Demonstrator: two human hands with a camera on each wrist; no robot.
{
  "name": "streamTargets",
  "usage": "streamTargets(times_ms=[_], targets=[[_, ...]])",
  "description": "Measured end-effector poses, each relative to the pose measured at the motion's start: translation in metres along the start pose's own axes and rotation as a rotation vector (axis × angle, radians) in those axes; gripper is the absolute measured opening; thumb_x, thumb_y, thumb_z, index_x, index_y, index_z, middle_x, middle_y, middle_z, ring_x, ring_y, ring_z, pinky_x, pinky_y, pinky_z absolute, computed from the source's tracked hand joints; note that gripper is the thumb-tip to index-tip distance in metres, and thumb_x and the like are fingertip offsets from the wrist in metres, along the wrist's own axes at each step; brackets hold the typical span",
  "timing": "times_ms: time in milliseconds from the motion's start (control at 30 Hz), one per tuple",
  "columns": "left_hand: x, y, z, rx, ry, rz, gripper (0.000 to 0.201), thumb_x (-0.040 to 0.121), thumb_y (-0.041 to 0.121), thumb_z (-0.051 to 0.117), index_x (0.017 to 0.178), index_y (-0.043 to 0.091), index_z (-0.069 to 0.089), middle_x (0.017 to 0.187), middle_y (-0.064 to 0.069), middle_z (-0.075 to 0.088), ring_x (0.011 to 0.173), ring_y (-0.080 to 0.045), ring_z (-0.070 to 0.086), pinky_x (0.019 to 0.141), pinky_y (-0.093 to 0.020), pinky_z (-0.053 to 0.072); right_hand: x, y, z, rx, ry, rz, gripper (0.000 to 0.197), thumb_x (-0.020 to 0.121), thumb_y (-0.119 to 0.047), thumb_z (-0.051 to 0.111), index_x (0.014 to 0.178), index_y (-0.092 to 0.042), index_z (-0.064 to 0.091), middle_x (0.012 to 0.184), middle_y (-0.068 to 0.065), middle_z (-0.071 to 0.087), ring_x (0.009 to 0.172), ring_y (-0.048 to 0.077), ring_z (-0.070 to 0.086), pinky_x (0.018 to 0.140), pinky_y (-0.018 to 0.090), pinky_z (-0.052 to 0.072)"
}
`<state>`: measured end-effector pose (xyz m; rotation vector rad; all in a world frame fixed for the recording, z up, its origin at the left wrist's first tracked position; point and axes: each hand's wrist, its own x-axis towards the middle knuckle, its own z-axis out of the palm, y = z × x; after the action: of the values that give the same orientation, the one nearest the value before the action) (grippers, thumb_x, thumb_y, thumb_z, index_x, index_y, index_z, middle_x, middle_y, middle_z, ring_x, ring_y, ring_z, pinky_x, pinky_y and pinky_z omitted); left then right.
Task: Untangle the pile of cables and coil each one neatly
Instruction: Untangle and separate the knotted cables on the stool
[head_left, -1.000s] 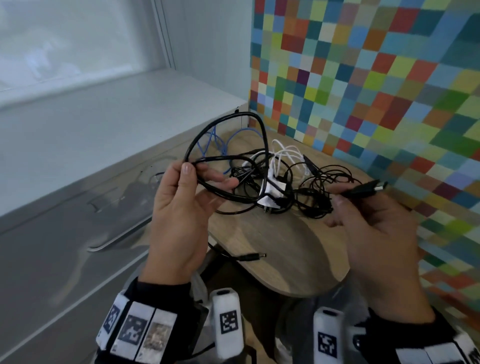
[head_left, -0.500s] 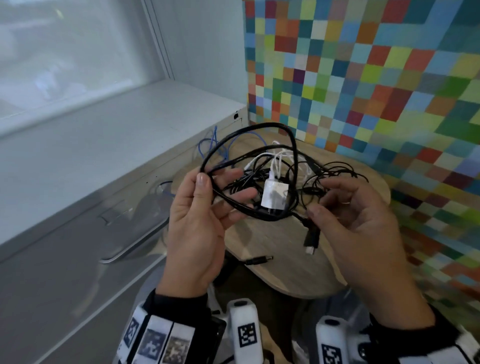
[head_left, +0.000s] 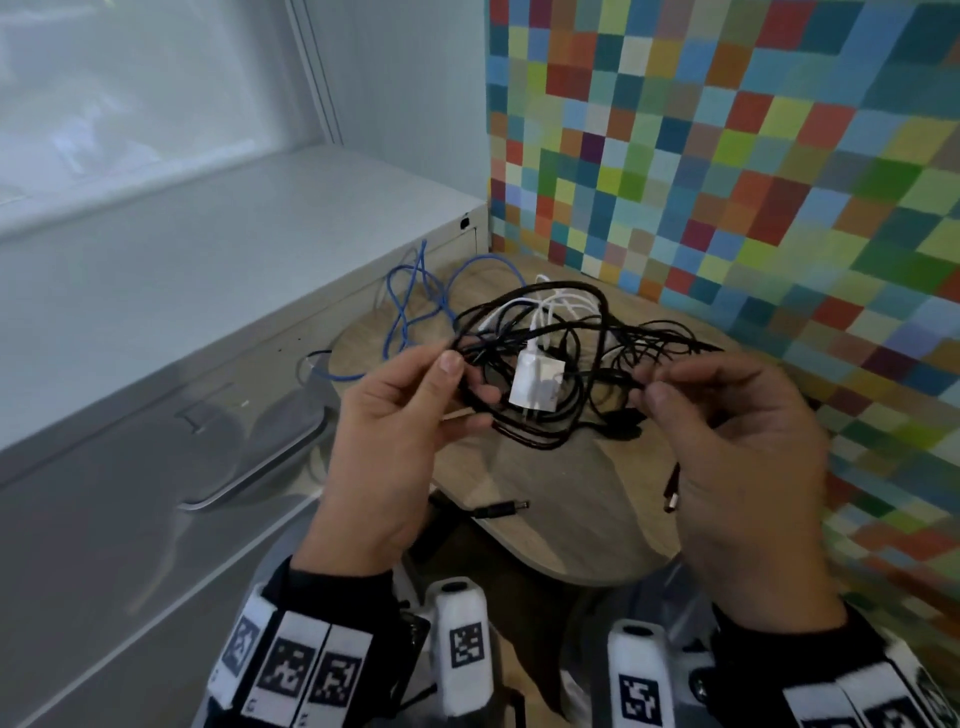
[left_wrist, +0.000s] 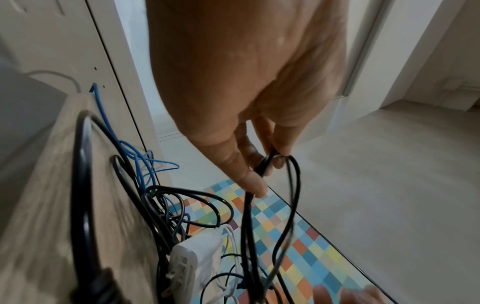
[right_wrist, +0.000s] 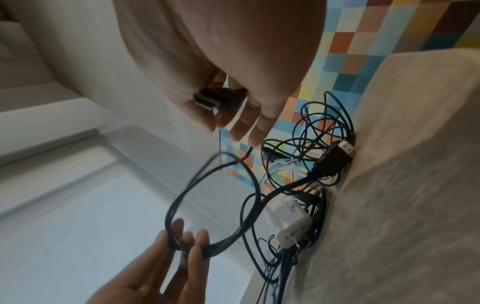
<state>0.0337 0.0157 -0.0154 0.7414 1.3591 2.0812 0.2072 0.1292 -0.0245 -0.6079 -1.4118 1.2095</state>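
A tangle of black cables (head_left: 550, 332) lies on the round wooden table (head_left: 571, 519), with a white charger (head_left: 535, 384) and white cable in its middle. My left hand (head_left: 460, 374) holds loops of one black cable (left_wrist: 267, 162) between thumb and fingers, just above the pile. My right hand (head_left: 649, 389) pinches the same cable further along. Its USB plug (head_left: 672, 499) hangs by the palm (right_wrist: 207, 100). A blue cable (head_left: 410, 306) trails off the pile to the left.
A loose barrel plug (head_left: 501, 509) lies near the table's front edge. A black adapter plug (right_wrist: 335, 158) sits in the pile. A white cabinet (head_left: 208, 312) stands left of the table. The chequered coloured wall (head_left: 727, 156) runs close behind and to the right.
The right hand turned the plug from pointing right to hanging down, and now pinches the cable higher up. The loop in the left hand has dropped lower, onto the pile.
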Motion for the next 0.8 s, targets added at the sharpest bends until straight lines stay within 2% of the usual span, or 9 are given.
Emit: streamTargets(times_ms=[100, 167, 267, 367, 433, 500, 567, 667, 800], targets=[[0.004, -0.001, -0.005, -0.033, 0.076, 0.016, 0.017, 0.104, 0.015, 0.051, 0.103, 0.009, 0.066, 0.082, -0.005, 0.067, 0.078, -0.023, 0.072, 0.063, -0.027, 0.06, 0.003, 0.001, -0.006, 0.036, 0.051, -0.05, 0.035, 0.095, 0.011, 0.06, 0.092, -0.024, 0.068, 0.104, 0.017, 0.07, 0.105, 0.037, 0.069, 0.093, 0.05, 0.057], [0.005, 0.0, -0.008, -0.051, 0.103, 0.032, 0.017, 0.106, 0.016, 0.048, 0.102, 0.01, 0.063, 0.079, -0.002, 0.065, 0.076, -0.024, 0.072, 0.059, -0.026, 0.057, 0.005, 0.0, -0.006, 0.03, 0.093, -0.075, 0.035, 0.094, 0.011, 0.059, 0.095, -0.022, 0.068, 0.112, 0.019, 0.069, 0.111, 0.031, 0.067, 0.098, 0.045, 0.056], [0.006, 0.001, -0.013, -0.026, 0.08, 0.069, 0.018, 0.107, 0.014, 0.045, 0.102, 0.01, 0.062, 0.076, -0.001, 0.064, 0.073, -0.022, 0.068, 0.056, -0.025, 0.051, 0.004, -0.002, -0.004, 0.013, 0.091, -0.034, 0.038, 0.093, 0.01, 0.064, 0.105, -0.026, 0.065, 0.124, 0.01, 0.067, 0.121, 0.02, 0.064, 0.096, 0.023, 0.053], [0.002, 0.003, -0.009, -0.013, -0.003, 0.101, 0.019, 0.106, 0.013, 0.045, 0.103, 0.01, 0.064, 0.078, -0.002, 0.064, 0.071, -0.021, 0.065, 0.056, -0.026, 0.048, 0.0, -0.005, 0.0, 0.007, 0.007, 0.031, 0.05, 0.092, 0.007, 0.067, 0.113, -0.037, 0.061, 0.131, -0.006, 0.062, 0.125, 0.009, 0.061, 0.093, 0.018, 0.052], [0.0, 0.003, -0.005, -0.024, -0.06, 0.11, 0.019, 0.102, 0.015, 0.047, 0.105, 0.009, 0.064, 0.08, -0.002, 0.064, 0.071, -0.021, 0.065, 0.056, -0.026, 0.048, -0.003, -0.005, 0.004, 0.018, -0.042, 0.062, 0.052, 0.092, 0.006, 0.067, 0.117, -0.039, 0.06, 0.134, -0.012, 0.06, 0.127, 0.006, 0.06, 0.092, 0.016, 0.053], [-0.001, 0.003, -0.004, -0.022, -0.097, 0.111, 0.02, 0.1, 0.017, 0.048, 0.108, 0.008, 0.064, 0.081, -0.002, 0.064, 0.073, -0.022, 0.066, 0.057, -0.027, 0.05, -0.005, -0.003, 0.006, 0.031, -0.042, 0.102, 0.049, 0.093, 0.004, 0.067, 0.121, -0.036, 0.062, 0.135, -0.014, 0.061, 0.127, 0.005, 0.061, 0.096, 0.02, 0.054], [-0.002, 0.001, -0.004, -0.009, -0.117, 0.116, 0.019, 0.103, 0.016, 0.048, 0.111, 0.009, 0.065, 0.083, -0.002, 0.064, 0.075, -0.023, 0.066, 0.058, -0.027, 0.051, -0.004, -0.002, 0.006, 0.046, -0.002, 0.152, 0.045, 0.094, 0.003, 0.067, 0.124, -0.031, 0.064, 0.134, -0.01, 0.063, 0.123, 0.007, 0.064, 0.099, 0.03, 0.056], [-0.003, 0.001, -0.005, -0.033, -0.125, 0.133, 0.023, 0.102, 0.014, 0.047, 0.109, 0.017, 0.069, 0.085, -0.002, 0.064, 0.076, -0.023, 0.065, 0.06, -0.028, 0.05, -0.001, -0.002, 0.003, 0.063, 0.032, 0.183, 0.039, 0.095, 0.0, 0.067, 0.124, -0.025, 0.066, 0.128, -0.006, 0.067, 0.118, 0.013, 0.068, 0.101, 0.042, 0.056], [-0.006, 0.002, -0.002, -0.042, -0.188, 0.161, 0.026, 0.102, 0.015, 0.049, 0.114, 0.02, 0.072, 0.086, -0.004, 0.064, 0.079, -0.023, 0.064, 0.064, -0.031, 0.049, -0.002, -0.009, 0.005, 0.036, -0.014, 0.152, 0.037, 0.08, -0.028, 0.073, 0.117, -0.031, 0.069, 0.116, -0.007, 0.073, 0.114, 0.012, 0.069, 0.094, 0.036, 0.059]])
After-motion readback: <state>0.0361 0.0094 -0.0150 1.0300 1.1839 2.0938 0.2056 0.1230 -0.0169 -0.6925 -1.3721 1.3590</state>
